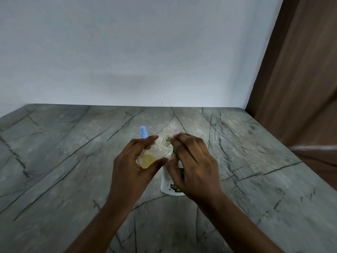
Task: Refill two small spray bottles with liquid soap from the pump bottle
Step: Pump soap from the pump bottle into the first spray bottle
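My left hand point(133, 165) grips a small clear spray bottle point(156, 152) with its cap off, tilted so the open neck points up and right; a little yellow soap sits in its bottom. My right hand point(191, 161) lies over the green pump head point(175, 153) of the white pump bottle point(171, 185), which stands on the counter below it. The pump's nozzle, by my right fingertips, is at the small bottle's open neck. A second small spray bottle with a blue sprayer top point(143, 132) stands behind my left hand, mostly hidden.
The grey veined stone counter point(73, 161) runs back to a white wall point(127, 52). A brown wooden panel point(300, 88) closes off the right side.
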Action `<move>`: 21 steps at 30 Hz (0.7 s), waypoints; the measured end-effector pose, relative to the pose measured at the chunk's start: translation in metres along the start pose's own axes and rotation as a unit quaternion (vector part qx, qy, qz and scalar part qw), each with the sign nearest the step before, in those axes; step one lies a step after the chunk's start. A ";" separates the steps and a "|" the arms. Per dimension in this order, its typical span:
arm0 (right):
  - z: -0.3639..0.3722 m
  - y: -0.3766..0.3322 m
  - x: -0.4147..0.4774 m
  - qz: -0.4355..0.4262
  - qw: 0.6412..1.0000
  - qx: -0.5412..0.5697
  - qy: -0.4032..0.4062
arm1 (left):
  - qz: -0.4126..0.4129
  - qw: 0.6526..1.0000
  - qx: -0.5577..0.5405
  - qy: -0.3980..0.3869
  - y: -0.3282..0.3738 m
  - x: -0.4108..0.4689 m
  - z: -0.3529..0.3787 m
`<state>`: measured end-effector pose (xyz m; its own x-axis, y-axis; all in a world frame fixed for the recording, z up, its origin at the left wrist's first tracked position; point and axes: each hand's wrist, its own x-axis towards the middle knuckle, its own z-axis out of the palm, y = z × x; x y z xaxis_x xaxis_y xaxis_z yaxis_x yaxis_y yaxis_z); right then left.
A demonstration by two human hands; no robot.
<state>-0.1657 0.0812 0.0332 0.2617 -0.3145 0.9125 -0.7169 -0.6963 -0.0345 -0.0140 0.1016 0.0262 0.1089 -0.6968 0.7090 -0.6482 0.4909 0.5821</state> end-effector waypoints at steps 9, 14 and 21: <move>0.007 -0.002 -0.013 0.010 1.000 0.001 0.004 | -0.004 1.000 0.004 -0.010 -0.002 -0.005 0.001; 0.002 0.000 -0.004 0.005 1.000 -0.002 -0.005 | 0.002 1.000 0.013 -0.003 -0.001 -0.002 0.001; 0.001 -0.001 -0.002 0.009 1.000 -0.011 -0.010 | 0.009 1.000 0.021 -0.001 -0.001 -0.001 0.001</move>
<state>-0.1643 0.0819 0.0313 0.2602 -0.3400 0.9037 -0.7364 -0.6752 -0.0420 -0.0142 0.1013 0.0247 0.0964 -0.6892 0.7182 -0.6812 0.4804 0.5524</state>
